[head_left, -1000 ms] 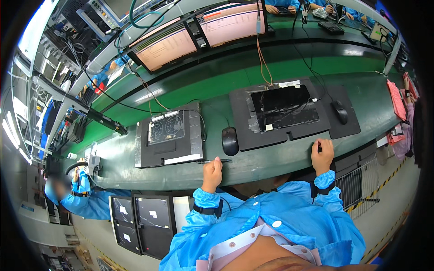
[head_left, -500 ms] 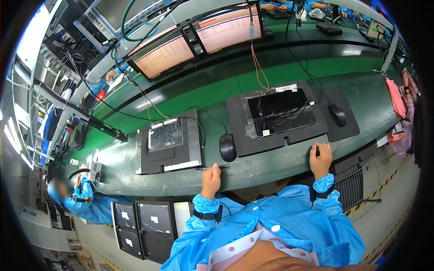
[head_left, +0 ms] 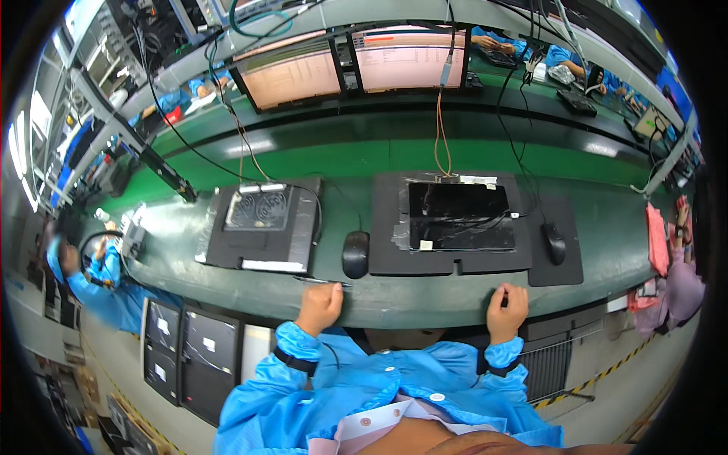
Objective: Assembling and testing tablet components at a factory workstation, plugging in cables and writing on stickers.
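Holds fingers of left hand (head_left: 320, 305) curled beside pen (head_left: 312, 280), cannot tell if touching; holds right hand (head_left: 506, 313) loosely curled, short of black panel (head_left: 459, 220).

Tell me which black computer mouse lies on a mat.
The right black oval mouse, on the dark rectangular mat; the left black oval mouse lies on the green table.

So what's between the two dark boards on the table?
A corded black mouse, between the left board and right board in the head view.
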`<state>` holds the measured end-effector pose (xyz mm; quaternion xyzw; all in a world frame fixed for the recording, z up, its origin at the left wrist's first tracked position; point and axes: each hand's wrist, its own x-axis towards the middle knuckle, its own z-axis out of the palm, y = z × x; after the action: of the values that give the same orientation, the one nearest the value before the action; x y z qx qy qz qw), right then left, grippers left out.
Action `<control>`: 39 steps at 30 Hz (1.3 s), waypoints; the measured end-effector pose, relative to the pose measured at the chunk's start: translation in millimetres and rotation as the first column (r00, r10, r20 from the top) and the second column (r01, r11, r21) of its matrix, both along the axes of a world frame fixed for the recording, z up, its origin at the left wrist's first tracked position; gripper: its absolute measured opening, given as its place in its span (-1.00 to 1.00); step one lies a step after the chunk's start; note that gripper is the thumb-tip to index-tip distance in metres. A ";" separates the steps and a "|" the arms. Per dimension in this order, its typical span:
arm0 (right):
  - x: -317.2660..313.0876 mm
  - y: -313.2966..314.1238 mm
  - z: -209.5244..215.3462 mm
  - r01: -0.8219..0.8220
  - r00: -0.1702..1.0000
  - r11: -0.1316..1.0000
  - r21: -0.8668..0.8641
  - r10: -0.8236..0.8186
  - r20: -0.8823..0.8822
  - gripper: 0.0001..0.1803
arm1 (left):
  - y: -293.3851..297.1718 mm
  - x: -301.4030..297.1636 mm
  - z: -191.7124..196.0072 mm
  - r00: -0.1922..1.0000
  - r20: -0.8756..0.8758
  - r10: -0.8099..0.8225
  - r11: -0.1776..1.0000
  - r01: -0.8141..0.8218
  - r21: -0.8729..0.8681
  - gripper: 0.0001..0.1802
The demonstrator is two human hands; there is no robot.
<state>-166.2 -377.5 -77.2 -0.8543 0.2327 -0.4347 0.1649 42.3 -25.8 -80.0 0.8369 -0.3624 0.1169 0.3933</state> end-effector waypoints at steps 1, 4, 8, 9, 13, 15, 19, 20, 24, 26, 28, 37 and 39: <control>-1.9 0.0 0.7 -0.013 1.000 1.000 -0.011 0.013 -0.016 -0.98 | 2.7 -2.1 0.6 1.000 0.010 0.010 0.999 -0.011 0.047 -0.69; -4.0 -3.7 -3.6 -0.046 0.998 0.998 -0.038 0.048 0.032 -0.98 | -4.0 -8.1 12.4 0.998 0.048 0.033 0.997 -0.036 0.070 -0.67; -2.7 2.5 -4.0 -0.082 0.995 0.997 -0.016 0.082 0.049 -0.96 | -5.3 -9.6 17.7 0.991 0.129 0.031 0.992 -0.047 0.120 -0.67; -0.6 1.9 -7.6 -0.088 0.994 0.996 -0.016 0.089 0.066 -0.96 | -3.5 -9.8 16.5 0.990 0.130 0.048 0.991 -0.064 0.119 -0.67; -1.3 6.8 -8.2 -0.112 0.989 0.993 0.024 0.109 0.099 -0.95 | -5.1 -13.0 15.8 0.982 0.171 0.085 0.985 -0.109 0.133 -0.68; -2.3 0.7 -6.7 -0.087 0.991 0.995 -0.057 0.092 0.096 -0.95 | -11.0 -13.1 17.0 0.981 0.176 0.084 0.980 -0.113 0.164 -0.67; -5.0 -1.1 -8.5 -0.099 0.988 0.993 -0.066 0.106 0.114 -0.98 | -17.0 -15.5 17.3 0.967 0.255 0.004 0.988 -0.043 0.146 -0.69; -5.5 -2.4 -10.2 -0.101 0.988 0.990 -0.096 0.112 0.110 -0.98 | -15.3 -16.5 14.9 0.965 0.260 -0.045 0.987 0.003 0.161 -0.69; -6.9 -2.9 -12.6 -0.113 0.985 0.988 -0.108 0.125 0.117 -0.97 | -11.2 -15.4 16.1 0.937 0.270 -0.222 0.964 0.169 0.204 -0.65; -4.9 -0.7 -11.3 -0.117 0.985 0.985 -0.126 0.131 0.108 -0.97 | -7.7 -11.6 14.6 0.911 0.259 -0.323 0.939 0.272 0.212 -0.63; -3.1 -0.2 -12.7 -0.105 0.984 0.986 -0.129 0.121 0.128 -0.98 | -6.3 -9.2 16.3 0.904 0.265 -0.335 0.934 0.282 0.217 -0.63; -6.0 -2.3 -18.0 -0.057 0.992 0.991 -0.124 0.070 0.103 -0.99 | -9.5 -7.6 9.9 0.915 0.267 -0.302 0.953 0.281 0.116 -0.62; -4.5 1.5 -17.6 -0.042 0.993 0.992 -0.117 0.055 0.104 -0.98 | -9.8 -10.9 10.5 0.946 0.227 -0.231 0.973 0.225 0.052 -0.63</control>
<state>-170.6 -376.0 -94.7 -0.8431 0.1773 -0.4885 0.1383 31.3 -35.6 -69.4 0.7749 -0.5015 0.1630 0.3486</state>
